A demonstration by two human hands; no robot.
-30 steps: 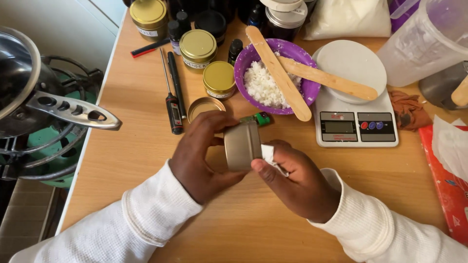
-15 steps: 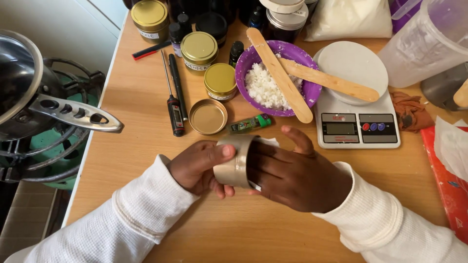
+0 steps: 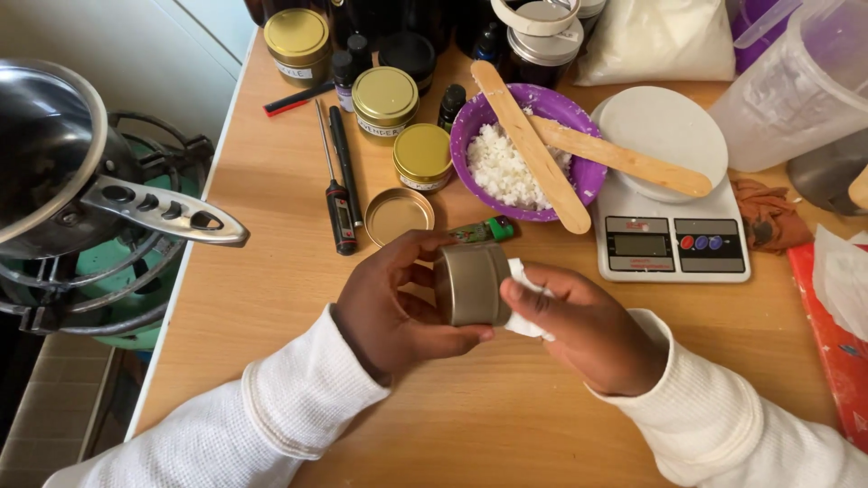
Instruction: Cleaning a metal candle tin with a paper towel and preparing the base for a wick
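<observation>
Fingers (image 3: 411,271) gripping tin (image 3: 473,284), tissue (image 3: 523,298) pressed

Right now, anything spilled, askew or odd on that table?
No spill or damage shows. Two wooden sticks lie crossed over the purple bowl, one reaching onto the scale. A gold lid lies loose and upturned. The left hand holds a tin on its side; the right hand pinches white tissue.

Gold-lidded round tins (image 3: 386,99) with pale paper labels stood upper centre; white plastic bag (image 3: 655,38) — upper right; grey rectangular scale screen (image 3: 639,245) — centre right; red package (image 3: 836,348) at right edge.
</observation>
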